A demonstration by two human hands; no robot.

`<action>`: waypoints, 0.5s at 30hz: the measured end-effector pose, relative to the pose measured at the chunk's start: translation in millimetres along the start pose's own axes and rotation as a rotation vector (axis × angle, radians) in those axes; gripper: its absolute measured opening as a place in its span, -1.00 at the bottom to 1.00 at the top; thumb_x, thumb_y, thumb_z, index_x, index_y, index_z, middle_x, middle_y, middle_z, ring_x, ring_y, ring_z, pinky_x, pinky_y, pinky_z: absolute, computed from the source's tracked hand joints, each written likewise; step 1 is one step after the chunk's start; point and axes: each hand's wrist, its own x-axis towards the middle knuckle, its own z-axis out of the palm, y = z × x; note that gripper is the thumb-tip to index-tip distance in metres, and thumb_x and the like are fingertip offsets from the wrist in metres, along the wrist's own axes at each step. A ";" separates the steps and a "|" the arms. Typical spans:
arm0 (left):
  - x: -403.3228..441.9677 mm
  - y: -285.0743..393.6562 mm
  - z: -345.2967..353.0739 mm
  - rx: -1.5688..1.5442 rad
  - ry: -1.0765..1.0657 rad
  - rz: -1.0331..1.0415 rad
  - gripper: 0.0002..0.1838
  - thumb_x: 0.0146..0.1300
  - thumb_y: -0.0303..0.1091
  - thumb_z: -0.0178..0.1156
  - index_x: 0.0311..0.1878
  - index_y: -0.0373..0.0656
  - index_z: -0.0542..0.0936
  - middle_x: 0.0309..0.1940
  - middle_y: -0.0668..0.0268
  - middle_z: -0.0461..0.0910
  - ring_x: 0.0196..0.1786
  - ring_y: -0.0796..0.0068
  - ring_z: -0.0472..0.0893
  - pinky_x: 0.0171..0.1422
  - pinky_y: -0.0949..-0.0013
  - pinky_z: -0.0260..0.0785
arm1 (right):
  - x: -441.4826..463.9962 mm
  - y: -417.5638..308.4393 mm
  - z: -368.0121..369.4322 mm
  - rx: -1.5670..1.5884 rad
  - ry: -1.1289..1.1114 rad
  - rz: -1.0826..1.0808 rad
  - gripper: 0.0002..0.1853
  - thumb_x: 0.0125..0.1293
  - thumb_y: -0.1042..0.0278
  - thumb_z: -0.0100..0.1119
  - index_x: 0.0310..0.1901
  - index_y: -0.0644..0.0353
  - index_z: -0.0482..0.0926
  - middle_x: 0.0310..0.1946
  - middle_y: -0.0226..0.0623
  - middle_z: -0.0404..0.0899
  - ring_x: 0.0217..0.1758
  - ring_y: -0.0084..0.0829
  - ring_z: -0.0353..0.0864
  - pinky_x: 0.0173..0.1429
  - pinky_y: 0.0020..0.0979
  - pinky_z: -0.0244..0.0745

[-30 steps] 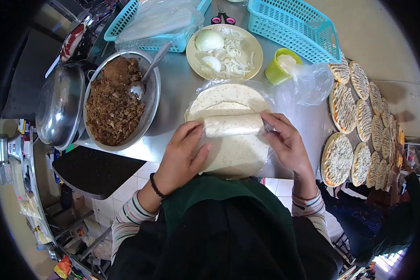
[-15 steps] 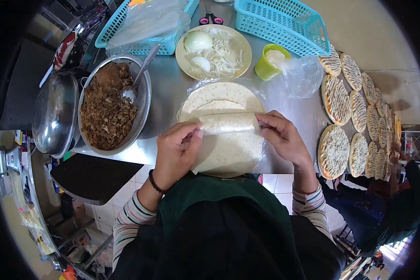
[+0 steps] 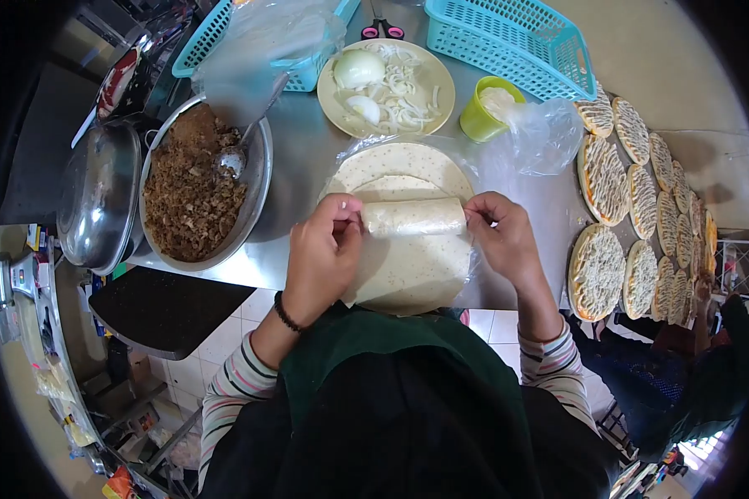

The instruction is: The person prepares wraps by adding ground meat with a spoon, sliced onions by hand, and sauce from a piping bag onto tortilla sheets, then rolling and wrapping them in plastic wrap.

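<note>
A rolled flatbread wrap [image 3: 414,219] in clear plastic film lies across a stack of flat tortillas [image 3: 408,279]. At its left end my left hand [image 3: 324,249] pinches the film, thumb against fingers. My right hand [image 3: 503,237] pinches the film at the opposite end. What fills the roll is hidden. More clear film shows around the edges of the stack.
To the left stand a metal bowl [image 3: 262,195] of browned minced filling with a spoon [image 3: 235,158], and a metal lid [image 3: 100,200]. Behind are an onion plate [image 3: 329,100], scissors [image 3: 383,31], a green cup [image 3: 481,125] and turquoise baskets [image 3: 508,50]. Topped flatbreads [image 3: 599,270] lie right, near another person.
The fingers of my left hand have shifted up at the roll's left end. My right hand keeps its pinch at the other end. The whole view has shifted slightly.
</note>
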 end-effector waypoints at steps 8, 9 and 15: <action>-3.1 6.8 5.7 -0.051 -0.028 -0.040 -0.36 0.03 -0.52 0.29 0.20 -0.31 0.26 -0.46 0.22 0.61 -0.44 0.50 0.58 -0.30 0.46 0.44 | -13.2 3.1 15.0 0.047 0.161 -0.099 -0.85 0.22 0.49 0.16 -0.26 0.42 0.56 -0.45 -0.15 0.55 -0.40 -0.41 0.52 -0.29 -0.48 0.41; -5.2 6.1 7.8 -0.044 -0.009 -0.019 -0.33 0.04 -0.52 0.29 0.23 -0.32 0.23 -0.46 0.23 0.61 -0.44 0.53 0.58 -0.30 0.46 0.44 | -14.0 5.6 15.9 -0.045 0.173 -0.133 -0.84 0.22 0.49 0.18 -0.26 0.43 0.56 -0.46 -0.19 0.56 -0.42 -0.48 0.52 -0.33 -0.51 0.41; -9.9 -1.3 11.6 -0.246 0.021 -0.073 -0.28 0.03 -0.55 0.22 0.30 -0.30 0.18 -0.44 0.26 0.61 -0.36 0.55 0.60 -0.20 0.45 0.46 | -21.0 3.9 26.1 0.178 0.288 0.071 -0.82 0.18 0.41 0.29 -0.35 0.38 0.54 -0.52 -0.34 0.52 -0.55 -0.66 0.45 -0.52 -0.59 0.39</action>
